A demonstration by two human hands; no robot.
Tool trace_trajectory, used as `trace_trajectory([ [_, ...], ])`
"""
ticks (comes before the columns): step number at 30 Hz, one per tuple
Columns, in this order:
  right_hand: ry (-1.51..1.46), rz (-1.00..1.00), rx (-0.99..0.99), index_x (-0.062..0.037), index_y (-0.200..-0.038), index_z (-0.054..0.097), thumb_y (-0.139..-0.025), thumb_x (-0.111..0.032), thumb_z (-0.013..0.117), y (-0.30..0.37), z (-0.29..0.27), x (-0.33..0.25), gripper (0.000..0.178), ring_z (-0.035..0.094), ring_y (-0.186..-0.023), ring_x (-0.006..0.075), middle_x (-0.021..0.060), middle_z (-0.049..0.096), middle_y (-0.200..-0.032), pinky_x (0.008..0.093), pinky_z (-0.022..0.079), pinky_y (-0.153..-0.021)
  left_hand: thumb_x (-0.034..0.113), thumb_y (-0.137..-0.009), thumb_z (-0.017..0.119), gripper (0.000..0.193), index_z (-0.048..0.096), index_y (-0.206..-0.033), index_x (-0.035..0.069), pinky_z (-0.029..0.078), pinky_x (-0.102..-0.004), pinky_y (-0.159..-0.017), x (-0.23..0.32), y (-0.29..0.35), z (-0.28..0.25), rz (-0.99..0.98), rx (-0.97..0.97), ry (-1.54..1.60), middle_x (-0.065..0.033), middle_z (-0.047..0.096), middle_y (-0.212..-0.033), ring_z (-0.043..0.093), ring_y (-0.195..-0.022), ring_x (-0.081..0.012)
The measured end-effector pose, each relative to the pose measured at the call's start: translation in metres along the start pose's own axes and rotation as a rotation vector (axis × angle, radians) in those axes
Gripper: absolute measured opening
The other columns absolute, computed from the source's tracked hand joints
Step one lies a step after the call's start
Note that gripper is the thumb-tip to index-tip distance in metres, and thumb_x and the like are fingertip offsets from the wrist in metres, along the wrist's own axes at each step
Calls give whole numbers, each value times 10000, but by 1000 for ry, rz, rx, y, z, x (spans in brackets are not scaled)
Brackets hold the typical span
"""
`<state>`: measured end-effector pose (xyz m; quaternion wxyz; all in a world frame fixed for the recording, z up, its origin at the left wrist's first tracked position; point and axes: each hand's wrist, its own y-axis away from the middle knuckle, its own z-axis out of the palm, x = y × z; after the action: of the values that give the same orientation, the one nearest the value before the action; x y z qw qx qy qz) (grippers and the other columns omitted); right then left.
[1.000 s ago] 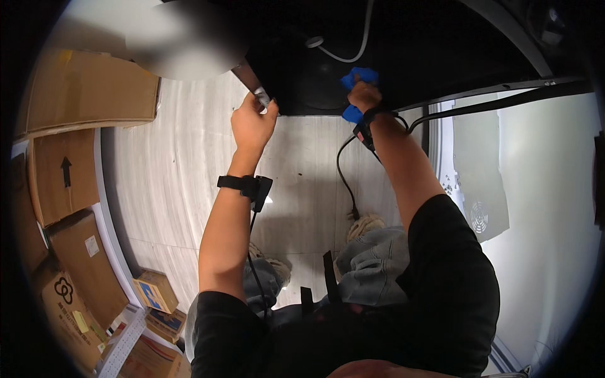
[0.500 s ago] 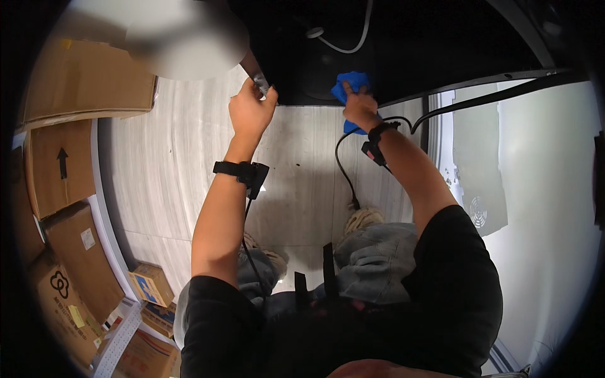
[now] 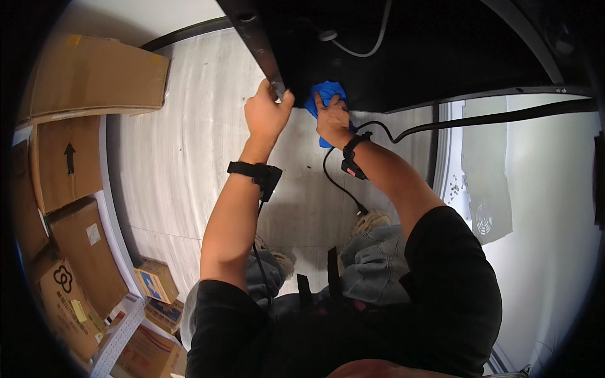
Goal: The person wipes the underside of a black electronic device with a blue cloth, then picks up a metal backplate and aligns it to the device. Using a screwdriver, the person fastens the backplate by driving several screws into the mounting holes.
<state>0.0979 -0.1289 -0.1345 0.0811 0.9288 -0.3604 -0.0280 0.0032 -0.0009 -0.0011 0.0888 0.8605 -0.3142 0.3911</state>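
Observation:
A large black panel (image 3: 403, 57) with a metal edge (image 3: 249, 31) fills the upper part of the view. My left hand (image 3: 266, 114) is wrapped round the lower left corner of that panel, fingers closed on its edge. To its right, my right hand (image 3: 333, 120) presses a blue cloth (image 3: 326, 90) against the black surface close to the lower edge. The cloth is bunched under the fingers, and one end hangs below the hand. Higher on the panel sits a white round piece with a pale cable (image 3: 359, 53) running from it. Both wrists wear black straps.
Cardboard boxes (image 3: 94, 79) are stacked on a shelf (image 3: 115, 208) along the left. A black cable (image 3: 491, 121) runs from the right past my right wrist, and a plug end (image 3: 361, 209) lies by my shoe. Pale floorboards (image 3: 189, 145) lie below; a white wall (image 3: 548, 189) stands at right.
My right hand and the blue cloth have slid left across the panel, nearer my left hand. The blurred white round shape at upper left is gone from view. My left hand keeps its grip.

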Motion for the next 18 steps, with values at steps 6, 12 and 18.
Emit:
trace_trajectory([
  [6, 29, -28, -55, -246, -1287, 520, -808, -151, 508, -19, 3, -33, 489, 499, -975, 397, 284, 412, -1261, 421, 511, -679, 235, -714, 661, 290, 608, -911, 29, 519, -349, -596, -1, -3, -1, -46, -40, -12, -122, 679, -719, 655, -615, -288],
  [12, -90, -205, -53, -269, -1329, 472, -699, -226, 629, -24, -2, 3, 652, 517, -990, 386, 243, 459, -1220, 424, 508, -724, 253, -726, 674, 319, 637, -962, 41, 528, -328, -642, 0, -5, -4, -99, -77, 22, -121, 697, -787, 675, -675, -266],
  [18, 40, -161, -250, -317, -1381, 379, -789, -201, 593, -9, -22, 67, 640, 483, -1102, 393, 201, 438, -1309, 503, 456, -850, 248, -725, 677, 343, 634, -971, 12, 526, -323, -650, 0, -5, -5, -78, -98, 21, -134, 696, -807, 672, -674, -267],
])
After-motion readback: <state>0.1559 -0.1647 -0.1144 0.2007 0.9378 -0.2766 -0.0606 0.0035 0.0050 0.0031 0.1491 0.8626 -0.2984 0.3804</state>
